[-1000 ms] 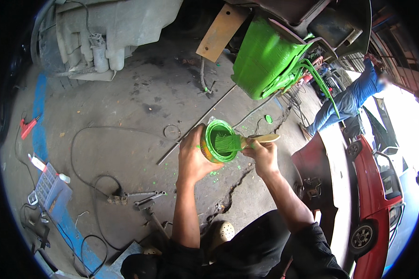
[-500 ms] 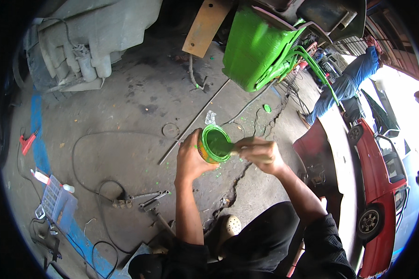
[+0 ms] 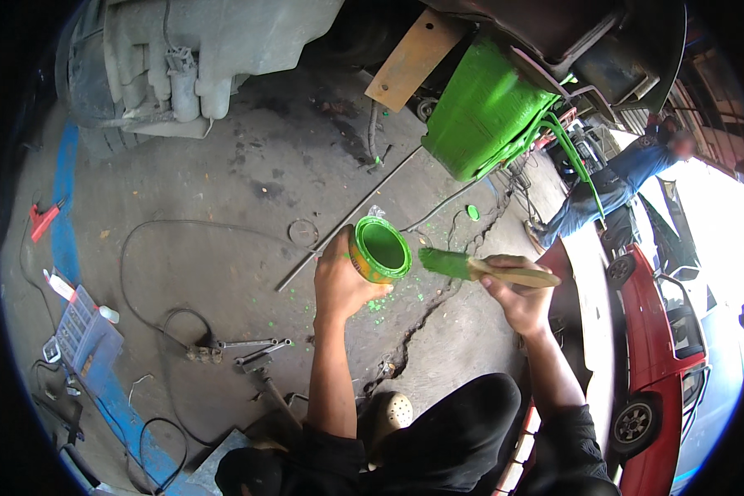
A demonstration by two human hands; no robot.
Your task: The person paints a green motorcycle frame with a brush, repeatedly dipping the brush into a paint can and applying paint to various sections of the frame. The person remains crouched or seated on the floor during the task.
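Observation:
My left hand (image 3: pixel 340 274) is closed round the side of a paint can (image 3: pixel 359 258), whose open mouth shows green paint inside and smeared on the rim. Just right of the can, my right hand (image 3: pixel 517 302) grips a paintbrush (image 3: pixel 512 273) by its pale wooden handle. The brush's green-coated bristles point left toward the can, a small gap from its rim. Ahead and to the right hangs a bright green painted metal part (image 3: pixel 484 107) with a glossy surface.
A long thin rod (image 3: pixel 347 219) and a black cable (image 3: pixel 207 221) lie on the stained concrete floor. At lower left are wrenches (image 3: pixel 252 343), a hammer (image 3: pixel 277 397) and a plastic organizer case (image 3: pixel 91 326). A person in blue (image 3: pixel 620 186) stands near a red vehicle (image 3: pixel 657 347) at right.
The brush has come out of the can's mouth and moved right, with my right hand turned so the handle shows. My left hand still holds the can. The view has shifted slightly.

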